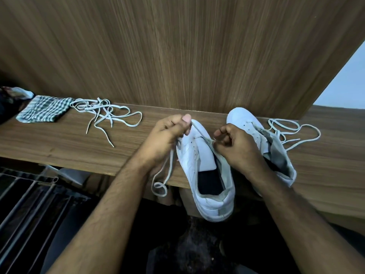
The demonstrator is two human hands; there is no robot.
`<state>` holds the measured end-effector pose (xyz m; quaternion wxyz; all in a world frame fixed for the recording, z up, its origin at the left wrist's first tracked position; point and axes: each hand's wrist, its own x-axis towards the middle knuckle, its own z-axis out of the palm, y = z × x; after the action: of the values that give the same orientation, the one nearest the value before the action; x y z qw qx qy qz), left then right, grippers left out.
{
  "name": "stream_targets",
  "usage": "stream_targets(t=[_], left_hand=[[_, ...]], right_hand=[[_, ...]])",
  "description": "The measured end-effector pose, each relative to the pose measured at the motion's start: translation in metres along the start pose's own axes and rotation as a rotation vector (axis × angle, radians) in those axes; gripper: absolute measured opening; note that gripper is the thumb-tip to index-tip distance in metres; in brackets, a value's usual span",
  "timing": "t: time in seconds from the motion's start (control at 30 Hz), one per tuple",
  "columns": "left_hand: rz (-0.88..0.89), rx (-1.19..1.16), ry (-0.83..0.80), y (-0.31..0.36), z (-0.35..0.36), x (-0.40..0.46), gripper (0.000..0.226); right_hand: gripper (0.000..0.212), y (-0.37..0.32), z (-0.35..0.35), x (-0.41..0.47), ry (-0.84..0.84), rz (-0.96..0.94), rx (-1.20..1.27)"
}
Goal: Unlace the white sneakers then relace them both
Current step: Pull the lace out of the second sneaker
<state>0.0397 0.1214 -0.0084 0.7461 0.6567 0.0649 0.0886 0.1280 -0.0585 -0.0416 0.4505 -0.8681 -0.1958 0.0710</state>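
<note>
Now both hands [167,135] pinch flat lace [167,165] on smooth sneaker [197,155].

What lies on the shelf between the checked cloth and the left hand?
A loose white lace lies tangled on the shelf, touching the checked cloth, seen from the head view.

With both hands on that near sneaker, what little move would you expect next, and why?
Probably drawing the lace onward through the near sneaker. The left hand pinches it by the toe end, its tail dangling off the shelf edge, while the right hand grips the opposite eyelet side. Whether it is going in or out, I cannot tell.
</note>
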Motion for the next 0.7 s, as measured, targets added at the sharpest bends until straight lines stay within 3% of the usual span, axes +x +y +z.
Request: stream_targets(t=[0.1, 0.17, 0.2, 0.23, 0.3, 0.37, 0.4, 0.43, 0.53, 0.63, 0.7], left_hand=[[-0.04, -0.529, -0.005, 0.006, 0.005, -0.001, 0.034], [-0.121, -0.648, 0.06, 0.008, 0.005, 0.0, 0.037], [-0.151, -0.588, 0.12, 0.009, 0.004, 0.002, 0.038], [-0.149, -0.451, 0.183, 0.009, 0.004, 0.003, 0.037], [-0.034, 0.095, 0.256, 0.003, -0.002, 0.004, 0.035], [0.058, 0.832, 0.135, -0.005, -0.012, 0.002, 0.03], [0.022, 1.105, 0.042, -0.008, -0.015, 0.002, 0.03], [-0.046, 1.236, -0.03, -0.011, -0.02, 0.001, 0.031], [-0.084, 1.141, -0.093, -0.01, -0.024, -0.001, 0.036], [0.043, 0.718, -0.041, 0.0, -0.013, -0.002, 0.039], [0.017, 0.396, 0.018, 0.008, -0.005, -0.002, 0.041]], right_hand=[[0.015, 0.001, 0.0, 0.001, 0.004, -0.008, -0.005], [0.015, 0.002, 0.0, 0.001, 0.003, -0.012, -0.005], [0.015, 0.002, 0.0, 0.001, 0.003, -0.012, 0.0], [0.015, 0.002, 0.0, 0.0, 0.003, -0.009, 0.003], [0.015, 0.001, 0.0, 0.0, -0.003, -0.004, 0.007], [0.015, 0.0, 0.001, 0.001, -0.004, -0.004, 0.017], [0.015, 0.0, 0.001, 0.001, -0.002, -0.004, 0.018], [0.015, 0.001, 0.001, 0.001, 0.001, -0.001, 0.019], [0.015, 0.001, 0.001, 0.0, 0.007, -0.003, 0.024], [0.015, 0.0, 0.001, 0.0, 0.0, -0.004, 0.005], [0.015, -0.001, 0.001, -0.001, -0.008, -0.032, -0.045]])
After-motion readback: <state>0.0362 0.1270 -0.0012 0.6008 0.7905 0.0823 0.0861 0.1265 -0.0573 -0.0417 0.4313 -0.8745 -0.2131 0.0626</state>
